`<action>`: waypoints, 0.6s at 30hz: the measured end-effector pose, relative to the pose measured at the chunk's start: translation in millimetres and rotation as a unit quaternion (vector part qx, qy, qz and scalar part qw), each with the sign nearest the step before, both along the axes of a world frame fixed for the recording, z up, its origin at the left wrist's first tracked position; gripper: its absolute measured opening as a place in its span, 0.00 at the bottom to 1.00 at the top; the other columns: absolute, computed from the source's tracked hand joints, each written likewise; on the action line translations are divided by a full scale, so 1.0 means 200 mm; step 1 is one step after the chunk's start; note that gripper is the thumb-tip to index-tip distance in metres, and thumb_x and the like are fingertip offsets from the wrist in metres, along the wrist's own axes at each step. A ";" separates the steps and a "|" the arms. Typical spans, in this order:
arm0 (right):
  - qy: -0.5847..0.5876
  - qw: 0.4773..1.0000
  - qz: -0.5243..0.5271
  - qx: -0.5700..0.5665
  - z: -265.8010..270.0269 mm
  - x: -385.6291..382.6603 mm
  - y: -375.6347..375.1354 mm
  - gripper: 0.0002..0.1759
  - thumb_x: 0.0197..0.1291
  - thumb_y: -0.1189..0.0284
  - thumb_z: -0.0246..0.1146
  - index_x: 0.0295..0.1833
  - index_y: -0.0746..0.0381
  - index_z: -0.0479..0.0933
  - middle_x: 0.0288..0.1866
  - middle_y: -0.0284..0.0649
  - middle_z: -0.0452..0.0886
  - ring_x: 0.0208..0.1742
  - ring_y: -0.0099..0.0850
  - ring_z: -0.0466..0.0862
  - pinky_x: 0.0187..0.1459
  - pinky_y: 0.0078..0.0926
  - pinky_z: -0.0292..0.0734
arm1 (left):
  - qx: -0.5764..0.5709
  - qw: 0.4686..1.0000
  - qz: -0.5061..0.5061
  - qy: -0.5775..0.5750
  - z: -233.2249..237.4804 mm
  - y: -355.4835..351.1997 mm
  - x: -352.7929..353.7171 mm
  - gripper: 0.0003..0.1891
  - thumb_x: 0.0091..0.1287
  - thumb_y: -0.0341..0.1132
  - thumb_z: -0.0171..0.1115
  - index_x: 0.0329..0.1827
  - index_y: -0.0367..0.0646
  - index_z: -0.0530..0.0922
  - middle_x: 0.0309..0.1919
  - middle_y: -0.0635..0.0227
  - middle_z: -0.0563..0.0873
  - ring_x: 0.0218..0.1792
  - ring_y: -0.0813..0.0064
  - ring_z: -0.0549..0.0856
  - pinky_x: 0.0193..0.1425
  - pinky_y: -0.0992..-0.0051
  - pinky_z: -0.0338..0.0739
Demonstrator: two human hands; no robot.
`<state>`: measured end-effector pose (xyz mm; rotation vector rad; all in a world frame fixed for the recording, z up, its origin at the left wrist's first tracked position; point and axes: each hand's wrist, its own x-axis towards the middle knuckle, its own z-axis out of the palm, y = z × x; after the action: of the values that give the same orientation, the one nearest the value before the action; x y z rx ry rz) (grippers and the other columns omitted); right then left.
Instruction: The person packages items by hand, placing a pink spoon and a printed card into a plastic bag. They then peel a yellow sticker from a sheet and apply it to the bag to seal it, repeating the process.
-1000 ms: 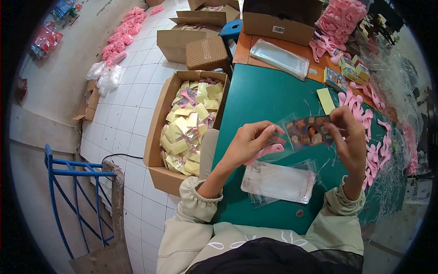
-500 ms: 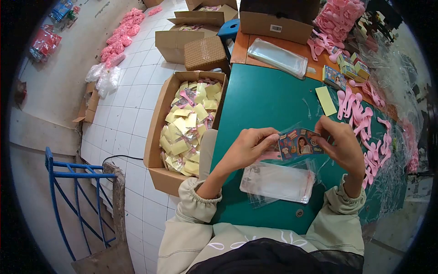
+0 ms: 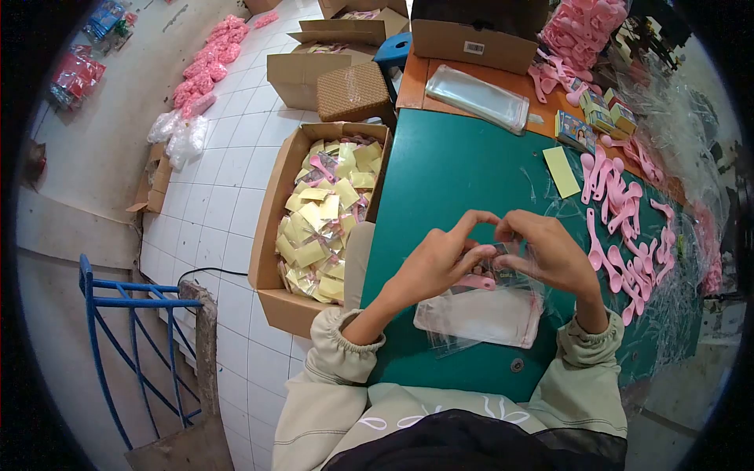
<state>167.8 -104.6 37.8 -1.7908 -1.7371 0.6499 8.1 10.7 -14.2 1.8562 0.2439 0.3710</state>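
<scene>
Over the near part of the green table, my left hand [image 3: 441, 263] and my right hand [image 3: 543, 250] meet around a small clear plastic bag [image 3: 528, 255]. Fingers of both are closed at the bag. A dark printed card [image 3: 505, 276] shows partly below my fingers; most of it is hidden. The pink handle [image 3: 476, 282] of a spoon sticks out beneath my left fingertips. Just below my hands lies a stack of clear plastic bags [image 3: 479, 315]. Pink spoons [image 3: 620, 204] are scattered to the right of my right hand, with a yellow card [image 3: 561, 172] beyond it.
Left of the green table [image 3: 455, 180], a cardboard box [image 3: 271, 306] holds many filled packets. More clear bags [image 3: 479, 98] and stacked printed cards [image 3: 575, 131] lie at the back. Crumpled plastic wrap [image 3: 683, 125] covers the right side. A blue metal frame [image 3: 118, 301] stands at the left.
My right hand has moved left and turned inward, closer to my left hand. The printed card, plainly visible before, is now mostly covered by my fingers.
</scene>
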 end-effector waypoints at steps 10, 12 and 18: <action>0.178 0.975 -0.115 -0.073 -0.02 0.17 0.02 0.12 0.47 0.74 0.70 0.26 0.65 0.71 0.24 0.30 0.75 0.30 0.18 0.73 0.35 0.21 0.70 | -0.084 0.994 -0.070 0.026 -0.10 0.21 -0.07 0.24 0.62 0.35 0.66 0.57 0.41 0.67 0.28 0.72 0.82 0.31 0.88 0.78 0.31 0.86 0.71; 0.212 0.968 -0.125 -0.056 -0.02 0.17 0.03 0.13 0.47 0.73 0.70 0.24 0.64 0.71 0.25 0.29 0.75 0.28 0.17 0.70 0.34 0.18 0.67 | -0.139 0.989 -0.047 0.004 -0.11 0.21 -0.07 0.24 0.61 0.34 0.67 0.57 0.41 0.67 0.27 0.73 0.81 0.30 0.89 0.77 0.31 0.86 0.70; 0.295 0.941 -0.099 -0.132 -0.01 0.21 0.01 0.13 0.48 0.71 0.71 0.24 0.62 0.72 0.23 0.29 0.75 0.27 0.16 0.71 0.29 0.18 0.63 | -0.176 0.984 -0.024 -0.008 -0.08 0.19 -0.06 0.27 0.61 0.31 0.67 0.62 0.41 0.65 0.25 0.75 0.80 0.28 0.90 0.75 0.31 0.88 0.67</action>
<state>210.1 -101.8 36.5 -1.6725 -1.0908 1.2280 -3.9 48.4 -30.0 1.5070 0.2373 0.2895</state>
